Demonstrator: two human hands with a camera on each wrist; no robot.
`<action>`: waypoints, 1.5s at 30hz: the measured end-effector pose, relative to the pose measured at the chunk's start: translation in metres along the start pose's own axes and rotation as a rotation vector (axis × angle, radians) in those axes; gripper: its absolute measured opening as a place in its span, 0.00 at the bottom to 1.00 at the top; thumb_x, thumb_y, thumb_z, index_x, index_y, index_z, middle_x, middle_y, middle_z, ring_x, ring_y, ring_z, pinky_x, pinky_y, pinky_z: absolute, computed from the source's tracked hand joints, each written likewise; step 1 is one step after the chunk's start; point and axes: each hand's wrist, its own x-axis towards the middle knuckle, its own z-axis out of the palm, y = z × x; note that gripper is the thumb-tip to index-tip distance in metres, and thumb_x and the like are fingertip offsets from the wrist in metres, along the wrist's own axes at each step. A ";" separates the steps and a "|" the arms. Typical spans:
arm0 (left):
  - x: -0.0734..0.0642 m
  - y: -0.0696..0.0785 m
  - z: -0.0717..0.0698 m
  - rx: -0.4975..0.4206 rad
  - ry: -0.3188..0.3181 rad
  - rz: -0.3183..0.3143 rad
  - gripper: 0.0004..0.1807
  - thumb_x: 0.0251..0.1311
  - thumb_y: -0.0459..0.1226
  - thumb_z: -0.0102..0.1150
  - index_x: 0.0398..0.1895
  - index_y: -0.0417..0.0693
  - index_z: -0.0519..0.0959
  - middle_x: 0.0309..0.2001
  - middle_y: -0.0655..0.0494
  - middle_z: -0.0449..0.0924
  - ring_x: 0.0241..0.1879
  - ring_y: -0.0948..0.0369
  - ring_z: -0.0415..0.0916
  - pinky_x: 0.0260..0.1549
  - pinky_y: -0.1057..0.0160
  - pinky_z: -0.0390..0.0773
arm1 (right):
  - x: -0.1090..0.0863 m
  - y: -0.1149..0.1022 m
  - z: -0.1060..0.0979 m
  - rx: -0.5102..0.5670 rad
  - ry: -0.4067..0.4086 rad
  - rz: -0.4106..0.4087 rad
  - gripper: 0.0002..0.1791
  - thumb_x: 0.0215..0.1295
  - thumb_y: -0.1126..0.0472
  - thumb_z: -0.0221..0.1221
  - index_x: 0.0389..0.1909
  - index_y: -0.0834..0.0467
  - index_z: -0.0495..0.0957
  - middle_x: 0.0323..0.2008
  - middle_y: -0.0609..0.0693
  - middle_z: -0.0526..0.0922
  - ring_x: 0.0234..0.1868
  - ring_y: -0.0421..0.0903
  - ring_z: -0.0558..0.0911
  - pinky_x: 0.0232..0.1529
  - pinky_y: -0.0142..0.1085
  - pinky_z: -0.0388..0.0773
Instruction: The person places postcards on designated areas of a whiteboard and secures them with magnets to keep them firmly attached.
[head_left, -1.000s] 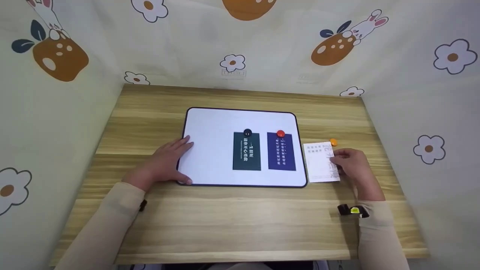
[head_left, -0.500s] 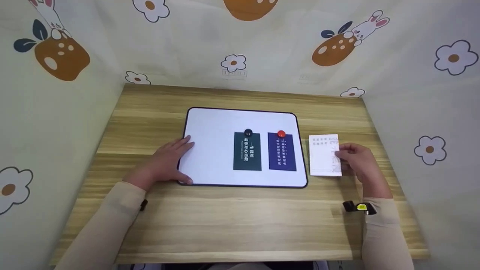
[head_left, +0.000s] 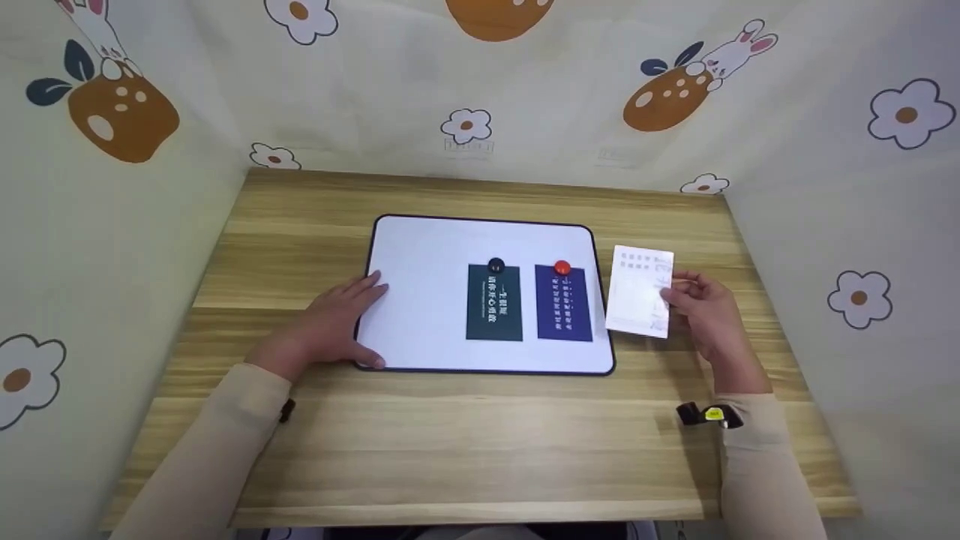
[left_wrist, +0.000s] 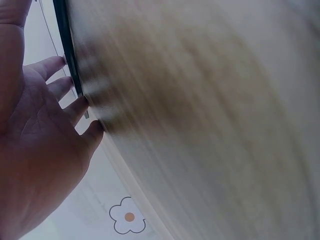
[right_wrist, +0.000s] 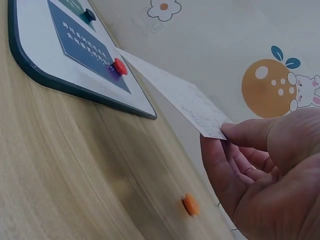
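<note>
A whiteboard (head_left: 420, 300) with a dark rim lies on the table. My left hand (head_left: 326, 319) rests on its left edge, fingers spread; the left wrist view shows these fingers (left_wrist: 75, 107) along the rim. Between thumb and fingers, my right hand (head_left: 709, 311) pinches a white card (head_left: 637, 292) printed with characters. Raised above the table in the right wrist view, the card (right_wrist: 175, 95) slants beside the board's right edge. An orange magnet (right_wrist: 190, 204) sits on the table below it, hidden in the head view.
On the board, a black magnet (head_left: 496, 265) sits at the top of a green card (head_left: 493, 307). A red magnet (head_left: 562, 268) tops a blue card (head_left: 563, 307). Patterned curtain (head_left: 375, 90) surrounds the wooden table (head_left: 465, 450) on its back and sides.
My right hand has carried the white card up and away from me, now tilted by the board's right edge. The orange magnet has become covered in the head view. My left hand stays still.
</note>
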 end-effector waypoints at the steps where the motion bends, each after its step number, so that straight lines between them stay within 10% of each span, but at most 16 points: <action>1: 0.000 0.000 0.000 0.003 -0.002 -0.002 0.73 0.48 0.64 0.86 0.91 0.48 0.54 0.92 0.47 0.41 0.88 0.38 0.39 0.83 0.30 0.45 | 0.000 -0.001 0.001 0.004 0.002 0.002 0.23 0.77 0.68 0.69 0.67 0.66 0.74 0.39 0.44 0.84 0.39 0.39 0.85 0.41 0.32 0.87; 45: 0.001 -0.003 0.002 0.011 -0.003 -0.010 0.75 0.47 0.66 0.86 0.92 0.50 0.53 0.92 0.48 0.41 0.89 0.39 0.38 0.83 0.31 0.43 | -0.006 -0.019 0.128 -0.038 -0.180 0.038 0.22 0.74 0.68 0.69 0.65 0.63 0.75 0.48 0.52 0.79 0.42 0.46 0.83 0.38 0.40 0.89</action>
